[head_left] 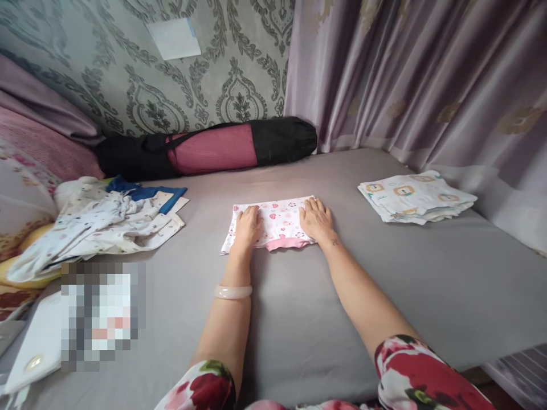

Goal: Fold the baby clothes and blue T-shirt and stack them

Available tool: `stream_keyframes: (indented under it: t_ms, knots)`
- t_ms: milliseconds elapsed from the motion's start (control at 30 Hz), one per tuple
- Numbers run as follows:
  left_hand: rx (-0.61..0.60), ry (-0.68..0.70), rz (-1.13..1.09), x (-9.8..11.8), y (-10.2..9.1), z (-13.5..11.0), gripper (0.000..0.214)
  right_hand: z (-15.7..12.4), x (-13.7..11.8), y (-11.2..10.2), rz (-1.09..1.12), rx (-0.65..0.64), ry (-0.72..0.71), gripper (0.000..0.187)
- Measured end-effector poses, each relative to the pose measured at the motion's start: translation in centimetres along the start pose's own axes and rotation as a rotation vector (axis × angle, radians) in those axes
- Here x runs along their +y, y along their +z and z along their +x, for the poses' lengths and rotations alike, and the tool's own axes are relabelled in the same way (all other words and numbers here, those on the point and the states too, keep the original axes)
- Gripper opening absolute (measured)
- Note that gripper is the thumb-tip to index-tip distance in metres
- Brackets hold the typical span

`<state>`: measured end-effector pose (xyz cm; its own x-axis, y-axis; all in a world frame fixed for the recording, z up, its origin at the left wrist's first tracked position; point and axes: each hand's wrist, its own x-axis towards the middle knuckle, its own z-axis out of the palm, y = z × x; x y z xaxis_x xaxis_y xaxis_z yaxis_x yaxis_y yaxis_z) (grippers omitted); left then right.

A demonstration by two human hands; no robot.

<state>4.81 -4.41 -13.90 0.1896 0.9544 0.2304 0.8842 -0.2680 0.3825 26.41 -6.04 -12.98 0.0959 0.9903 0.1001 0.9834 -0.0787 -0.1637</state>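
Note:
A folded white garment [280, 219] with a pink and red print lies on the grey sheet in front of me. Its pink trim [288, 244] shows along the near edge. My left hand [248, 226] rests on the garment's left part, fingers extended and pointing away from me. On the right end, my right hand [316, 219] lies flat with its fingers spread a little. Both hands press on the cloth from above, and neither grips it.
Loose printed clothes [123, 219] are heaped at the left. A stack of folded white clothes [416, 195] sits at the right. A long black and maroon bag [213, 149] lies along the wall. At the near left are a white object [40, 336] and a blurred-out patch.

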Motion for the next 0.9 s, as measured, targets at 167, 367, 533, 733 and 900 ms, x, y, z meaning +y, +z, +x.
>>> stream_keyframes:
  t_ms: [167,367,533,733,900]
  knots:
    - [0.023,-0.014,-0.007,0.0,-0.1,0.0,0.036,0.0,0.1,-0.1,0.055,0.004,0.003,0.052]
    - [0.040,-0.146,-0.022,-0.5,-1.1,0.0,0.033,1.5,1.7,-1.9,0.333,0.038,0.116,0.046]
    - [0.145,-0.333,-0.054,-1.0,-2.2,-0.4,0.030,2.6,4.4,-3.0,0.407,0.025,0.403,0.034]
    - [0.147,-0.587,-0.078,-1.6,-3.9,-0.8,0.029,2.4,6.1,-2.6,0.382,-0.110,0.466,0.033]
    - [0.072,-0.691,-0.126,-1.9,-4.6,-0.9,0.025,2.4,5.8,-2.2,0.303,-0.140,0.415,0.033]
